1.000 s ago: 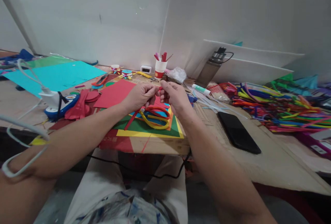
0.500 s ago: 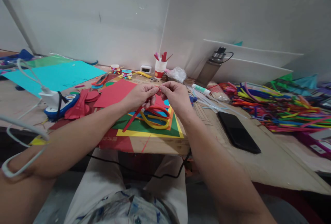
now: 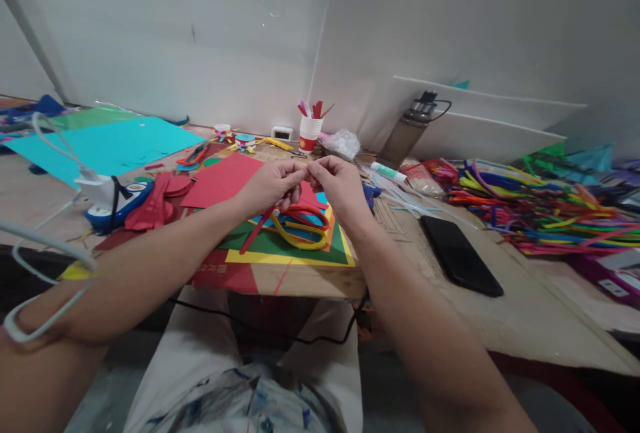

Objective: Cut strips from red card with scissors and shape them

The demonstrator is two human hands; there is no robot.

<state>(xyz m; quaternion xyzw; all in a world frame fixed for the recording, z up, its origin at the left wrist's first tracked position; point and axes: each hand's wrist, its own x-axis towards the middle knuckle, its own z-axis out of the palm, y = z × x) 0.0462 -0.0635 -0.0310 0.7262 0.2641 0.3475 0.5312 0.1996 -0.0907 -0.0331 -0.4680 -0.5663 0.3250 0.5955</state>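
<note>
My left hand (image 3: 280, 184) and my right hand (image 3: 334, 185) meet fingertip to fingertip above the stack of papers, both closed in a pinch. A narrow red paper strip (image 3: 256, 232) slants down and left from under my left hand. The part of it between the fingertips is tiny and mostly covered. Just below the hands lie scissors with red and yellow handles (image 3: 305, 242), partly hidden by the fingers. They rest on green paper (image 3: 231, 238) and yellow paper (image 3: 290, 258). A red sheet (image 3: 220, 180) lies beside and behind my left hand.
A black phone (image 3: 460, 254) lies at right, near a pile of colourful pipe cleaners (image 3: 545, 210). Behind stand a paper cup (image 3: 311, 134) with red sticks and a grey bottle (image 3: 406, 133). At left are a blue power strip (image 3: 107, 216), cables and a turquoise sheet (image 3: 110, 146).
Both hands stay almost in place, with small shifts of the fingers. The red strip's lower end has moved very slightly.
</note>
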